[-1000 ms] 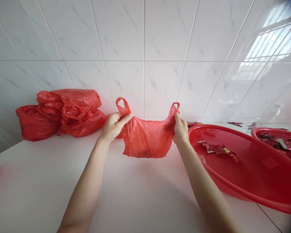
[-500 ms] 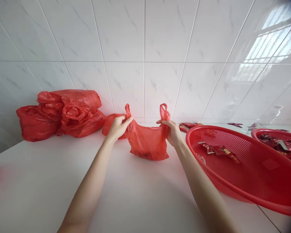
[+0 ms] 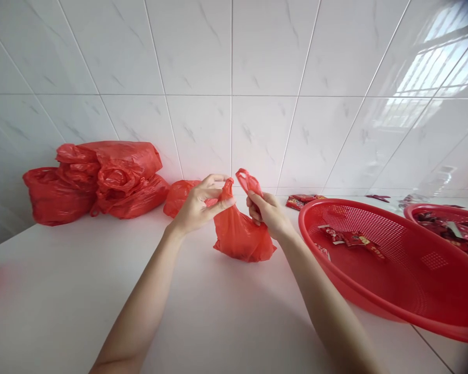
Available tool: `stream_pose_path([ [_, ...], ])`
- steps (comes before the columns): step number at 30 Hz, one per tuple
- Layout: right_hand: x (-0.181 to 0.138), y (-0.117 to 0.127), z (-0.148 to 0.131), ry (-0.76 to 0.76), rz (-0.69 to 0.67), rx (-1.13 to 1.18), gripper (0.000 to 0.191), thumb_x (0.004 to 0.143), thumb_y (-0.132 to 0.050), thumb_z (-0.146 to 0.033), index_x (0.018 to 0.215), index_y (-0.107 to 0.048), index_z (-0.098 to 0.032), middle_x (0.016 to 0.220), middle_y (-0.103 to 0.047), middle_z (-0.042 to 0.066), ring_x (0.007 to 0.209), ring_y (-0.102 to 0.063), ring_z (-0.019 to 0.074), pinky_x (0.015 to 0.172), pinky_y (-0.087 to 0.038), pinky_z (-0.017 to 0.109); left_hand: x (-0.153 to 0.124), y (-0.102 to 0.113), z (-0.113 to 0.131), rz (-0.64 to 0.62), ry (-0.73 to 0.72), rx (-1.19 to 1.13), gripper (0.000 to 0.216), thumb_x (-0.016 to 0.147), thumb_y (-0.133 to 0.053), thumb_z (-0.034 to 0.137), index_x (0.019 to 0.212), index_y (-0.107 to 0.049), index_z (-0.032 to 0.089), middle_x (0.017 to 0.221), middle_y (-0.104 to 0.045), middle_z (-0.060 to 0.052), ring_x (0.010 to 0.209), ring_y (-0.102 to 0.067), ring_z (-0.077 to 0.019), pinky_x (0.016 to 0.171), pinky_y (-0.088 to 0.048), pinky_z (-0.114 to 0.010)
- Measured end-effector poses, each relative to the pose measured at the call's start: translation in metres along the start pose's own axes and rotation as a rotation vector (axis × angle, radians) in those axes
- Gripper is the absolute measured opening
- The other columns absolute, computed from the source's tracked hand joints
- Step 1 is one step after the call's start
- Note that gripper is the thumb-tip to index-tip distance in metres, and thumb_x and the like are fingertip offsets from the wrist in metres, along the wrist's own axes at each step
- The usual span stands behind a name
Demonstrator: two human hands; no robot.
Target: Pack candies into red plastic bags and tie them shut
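While the red bag (image 3: pixel 242 241) is over the white table (image 3: pixel 203 311), the left hand (image 3: pixel 195 209) and right hand (image 3: pixel 272 212) each pinch a handle (image 3: pixel 253 184); it seems light, soft, slippery; best held by both loops.

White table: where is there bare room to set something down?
Two patches: between the forearms, in front of the held bag; and left of the left forearm, before the bag pile. Crowded: the back left, under the pile, and the right side, where the large basket sits with packets behind it.
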State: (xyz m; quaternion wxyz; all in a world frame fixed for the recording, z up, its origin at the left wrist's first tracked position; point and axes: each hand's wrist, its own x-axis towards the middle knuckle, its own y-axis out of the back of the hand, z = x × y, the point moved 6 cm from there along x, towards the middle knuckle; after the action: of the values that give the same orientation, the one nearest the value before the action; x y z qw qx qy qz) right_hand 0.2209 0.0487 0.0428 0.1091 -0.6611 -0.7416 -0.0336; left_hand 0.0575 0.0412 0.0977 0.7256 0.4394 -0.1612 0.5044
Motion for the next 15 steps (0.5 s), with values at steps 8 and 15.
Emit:
stream_pose_path([
  [8,-0.015,-0.021,-0.009,0.026,-0.287,-0.184,0.03,0.087,-0.052,-0.034,0.062,-0.041,-0.021,0.052,-0.031,-0.007,0.046,-0.024,0.0072,0.044,-0.02,0.022,-0.003,-0.017,0.011,-0.095,-0.003,0.119,0.028,0.094,-0.054,0.038,0.076,-0.067,0.021,0.08,-0.065,-0.003,0.074,-0.059,-0.0164,0.068,-0.046,-0.029],
  [15,-0.021,-0.021,-0.025,0.26,-0.323,-0.419,0.011,0.07,-0.057,-0.011,0.066,-0.052,-0.02,0.059,-0.035,-0.006,0.054,-0.029,0.0089,0.05,-0.022,0.024,-0.004,-0.011,-0.008,0.046,0.222,0.113,0.031,0.083,-0.065,0.049,0.101,-0.065,0.024,0.064,-0.06,0.002,0.058,-0.055,-0.0146,0.055,-0.039,-0.026],
])
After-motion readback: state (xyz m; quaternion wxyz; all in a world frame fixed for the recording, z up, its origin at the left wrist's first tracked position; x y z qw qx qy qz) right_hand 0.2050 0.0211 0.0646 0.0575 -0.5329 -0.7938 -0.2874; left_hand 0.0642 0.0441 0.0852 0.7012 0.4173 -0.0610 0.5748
